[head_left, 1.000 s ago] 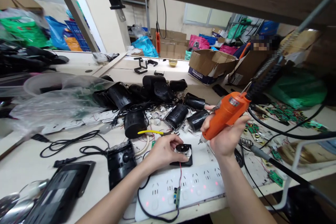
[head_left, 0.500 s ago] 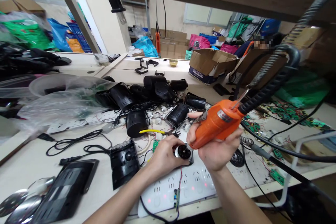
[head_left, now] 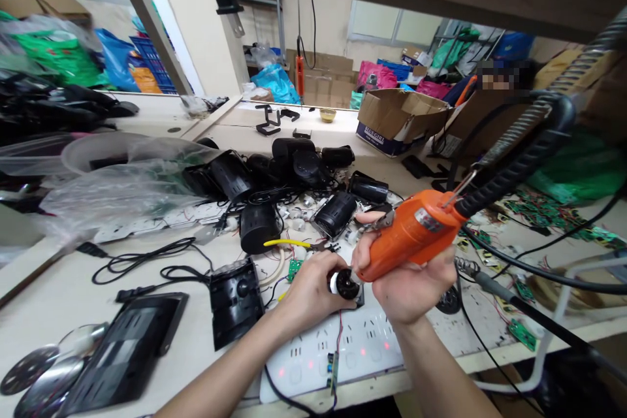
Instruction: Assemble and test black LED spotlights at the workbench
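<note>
Screwdriver (head_left: pixel 409 234) gripped level; hands (head_left: pixel 313 290) pinning motor (head_left: pixel 347 283).

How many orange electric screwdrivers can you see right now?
2. One orange screwdriver is gripped in the right hand, tip down by the left hand. A second screwdriver hangs over the far bench. Others may be hidden.

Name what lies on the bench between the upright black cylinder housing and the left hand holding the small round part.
In the head view, a yellow-handled tool lies between the black cylinder housing and the left hand, with a small green circuit board just below it.
</note>
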Tool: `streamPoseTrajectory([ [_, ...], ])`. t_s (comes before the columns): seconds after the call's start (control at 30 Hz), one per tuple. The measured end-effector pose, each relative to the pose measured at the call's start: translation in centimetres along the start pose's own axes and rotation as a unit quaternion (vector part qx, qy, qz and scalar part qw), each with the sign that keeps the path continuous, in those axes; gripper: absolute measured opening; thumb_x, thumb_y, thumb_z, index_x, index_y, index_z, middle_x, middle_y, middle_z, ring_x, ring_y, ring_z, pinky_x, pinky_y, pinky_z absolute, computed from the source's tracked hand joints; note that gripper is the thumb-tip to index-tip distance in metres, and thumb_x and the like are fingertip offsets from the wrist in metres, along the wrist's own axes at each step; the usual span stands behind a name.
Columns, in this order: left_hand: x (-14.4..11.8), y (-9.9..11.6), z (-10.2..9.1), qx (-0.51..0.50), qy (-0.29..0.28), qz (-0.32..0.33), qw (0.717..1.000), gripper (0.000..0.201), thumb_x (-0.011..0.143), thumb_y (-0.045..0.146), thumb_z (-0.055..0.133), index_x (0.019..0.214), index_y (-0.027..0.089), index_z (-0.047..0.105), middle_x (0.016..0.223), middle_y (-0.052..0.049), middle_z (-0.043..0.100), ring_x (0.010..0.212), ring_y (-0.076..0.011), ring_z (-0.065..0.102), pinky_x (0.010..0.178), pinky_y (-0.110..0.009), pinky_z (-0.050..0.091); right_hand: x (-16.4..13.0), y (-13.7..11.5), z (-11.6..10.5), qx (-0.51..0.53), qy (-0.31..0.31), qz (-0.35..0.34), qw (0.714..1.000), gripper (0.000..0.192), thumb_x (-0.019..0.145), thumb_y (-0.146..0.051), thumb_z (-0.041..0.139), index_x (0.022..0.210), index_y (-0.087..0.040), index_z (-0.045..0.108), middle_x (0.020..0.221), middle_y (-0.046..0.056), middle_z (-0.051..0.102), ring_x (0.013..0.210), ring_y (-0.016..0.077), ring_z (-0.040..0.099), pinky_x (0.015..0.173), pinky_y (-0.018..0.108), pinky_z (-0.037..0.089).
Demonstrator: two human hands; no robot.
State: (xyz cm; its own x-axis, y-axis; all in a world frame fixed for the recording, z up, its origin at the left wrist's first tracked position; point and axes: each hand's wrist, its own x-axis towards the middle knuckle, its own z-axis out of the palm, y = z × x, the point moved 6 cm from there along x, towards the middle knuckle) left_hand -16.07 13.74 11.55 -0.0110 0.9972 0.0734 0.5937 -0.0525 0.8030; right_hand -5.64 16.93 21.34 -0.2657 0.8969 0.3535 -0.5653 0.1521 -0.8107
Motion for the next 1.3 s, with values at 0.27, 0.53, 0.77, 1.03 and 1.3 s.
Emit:
streamPoseTrajectory([
  [0.27,0.0,-0.4,0.1,-0.010,-0.003,-0.016,1.000,0.037,0.054,0.026,0.089,0.081,0.018,0.064,0.082,0.002,0.062,0.077,-0.0178,0.054,0.068,-0.027,0.037,-0.1,-0.1,0.2,0.033,-0.009,-0.006,0.999,0.064,0.074,-0.079,0.052,0.090,-0.020,0.074,0.050,0.002,0.057,0.039,0.0165,0.046,0.038,0.028,0.037],
  [0.53,0.0,-0.7,0.2,-0.012,-0.001,-0.029,1.000,0.039,0.052,0.024,0.089,0.082,0.018,0.066,0.085,0.000,0.063,0.079,-0.0192,0.056,0.070,-0.028,0.039,0.1,0.5,0.4,0.023,-0.018,0.007,1.000,0.070,0.071,-0.082,0.052,0.089,-0.019,0.075,0.052,0.003,0.059,0.039,0.0156,0.047,0.039,0.027,0.038],
  [0.77,-0.1,-0.9,0.0,-0.027,-0.012,-0.050,0.998,0.038,0.052,0.027,0.088,0.083,0.018,0.067,0.085,-0.001,0.065,0.079,-0.0207,0.057,0.068,-0.028,0.041,0.6,1.3,1.0,0.000,-0.055,0.034,0.998,0.078,0.070,-0.086,0.049,0.089,-0.015,0.075,0.048,0.003,0.057,0.037,0.0144,0.044,0.037,0.026,0.035],
  [1.03,0.0,-0.8,0.0,-0.036,-0.016,-0.058,0.998,0.035,0.051,0.025,0.087,0.080,0.017,0.068,0.082,-0.001,0.065,0.078,-0.0210,0.058,0.068,-0.028,0.040,0.7,1.1,1.9,-0.003,-0.094,0.035,0.995,0.073,0.072,-0.085,0.048,0.085,-0.016,0.072,0.051,0.002,0.056,0.038,0.0134,0.043,0.033,0.024,0.034],
  [1.3,-0.1,-0.9,0.0,-0.052,-0.011,-0.056,0.997,0.034,0.050,0.022,0.088,0.076,0.018,0.068,0.078,0.001,0.062,0.076,-0.0189,0.057,0.067,-0.027,0.038,0.7,0.7,2.4,0.021,-0.104,0.038,0.994,0.069,0.073,-0.082,0.051,0.081,-0.017,0.072,0.047,0.002,0.053,0.041,0.0170,0.049,0.037,0.029,0.044],
])
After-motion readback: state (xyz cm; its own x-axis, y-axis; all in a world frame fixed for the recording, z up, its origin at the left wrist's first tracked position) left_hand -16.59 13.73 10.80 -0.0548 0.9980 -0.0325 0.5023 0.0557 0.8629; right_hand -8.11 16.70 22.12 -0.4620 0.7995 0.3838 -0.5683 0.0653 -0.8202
